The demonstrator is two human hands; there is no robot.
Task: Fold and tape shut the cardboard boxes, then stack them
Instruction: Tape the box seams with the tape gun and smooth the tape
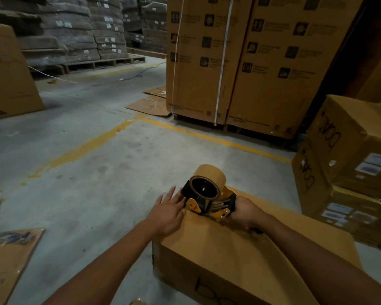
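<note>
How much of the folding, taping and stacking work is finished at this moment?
Done: the box has its flaps folded down; stacked boxes stand at right. In hand: the right hand grips the tape dispenser at the far edge, the left hand rests flat on top. Left: finish taping, stack this box; flat cardboard lies at left.

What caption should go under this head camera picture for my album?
The right hand holds a tape dispenser on a cardboard box while the left hand lies flat on its top.

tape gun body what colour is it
The tape gun body is orange-yellow with black parts, head view.
</note>
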